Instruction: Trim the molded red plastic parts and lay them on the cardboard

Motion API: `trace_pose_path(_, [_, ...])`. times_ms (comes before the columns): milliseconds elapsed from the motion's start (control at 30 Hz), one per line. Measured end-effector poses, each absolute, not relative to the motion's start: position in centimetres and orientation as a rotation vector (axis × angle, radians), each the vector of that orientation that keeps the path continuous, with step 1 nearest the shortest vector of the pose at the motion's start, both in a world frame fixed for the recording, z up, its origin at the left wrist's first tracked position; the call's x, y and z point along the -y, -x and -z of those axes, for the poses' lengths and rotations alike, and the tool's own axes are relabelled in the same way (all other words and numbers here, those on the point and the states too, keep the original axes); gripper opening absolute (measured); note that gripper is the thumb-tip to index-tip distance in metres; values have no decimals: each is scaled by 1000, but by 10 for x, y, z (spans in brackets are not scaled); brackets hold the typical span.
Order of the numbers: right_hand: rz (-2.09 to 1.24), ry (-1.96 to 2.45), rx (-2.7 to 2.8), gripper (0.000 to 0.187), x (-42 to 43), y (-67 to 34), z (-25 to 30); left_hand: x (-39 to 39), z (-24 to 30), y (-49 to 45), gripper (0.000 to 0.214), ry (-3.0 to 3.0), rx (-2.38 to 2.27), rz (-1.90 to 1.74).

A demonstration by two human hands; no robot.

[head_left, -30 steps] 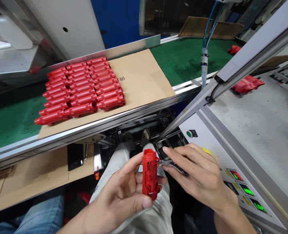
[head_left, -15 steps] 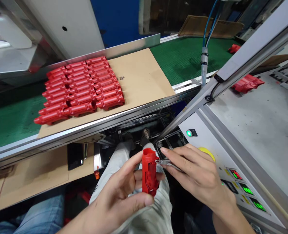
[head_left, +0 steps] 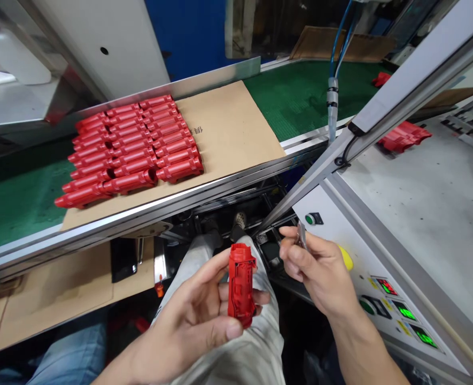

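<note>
Upright in my left hand is a red plastic housing, its hollow, ribbed inner side turned towards me. My thumb presses its lower end while the fingers curl behind it. To the right, apart from the housing, my right hand is closed around small metal nippers. Their shiny end points up above the fingers, and the rest is hidden in the grip. Rows of similar red plastic parts lie on a cardboard sheet beyond my hands.
Under the cardboard runs a green conveyor belt with a metal rail along its front. A slanted metal post and a control panel with lit displays stand at right. More red parts rest on the white machine top. A phone lies lower left.
My right hand has drawn the nippers away from the red housing, up and to the right, and turned them upward. The housing has rotated slightly in my left hand, showing more of its inside.
</note>
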State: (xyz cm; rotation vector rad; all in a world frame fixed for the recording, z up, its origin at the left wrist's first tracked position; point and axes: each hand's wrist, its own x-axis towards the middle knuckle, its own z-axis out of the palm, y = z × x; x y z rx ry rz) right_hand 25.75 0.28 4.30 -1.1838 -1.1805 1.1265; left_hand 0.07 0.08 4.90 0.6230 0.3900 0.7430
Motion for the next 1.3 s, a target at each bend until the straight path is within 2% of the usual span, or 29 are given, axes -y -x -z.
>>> trace_pose_path(67, [-1085, 1253, 1305, 29, -1, -259, -49, -2, -52, 1, 74, -612, -393, -725])
trace_pose_path(267, [-551, 1196, 1801, 45, 5, -258, -74, -1, -54, 3, 73, -576, -336, -684])
trace_pose_path(467, [-314, 1099, 2093, 53, 1, -268, -84, 0, -51, 5, 75, -572, -319, -653])
trace_pose_path(1300, [-184, 1043, 2502, 46, -14, -288, -119, -5, -52, 14, 80, -577, -266, -498])
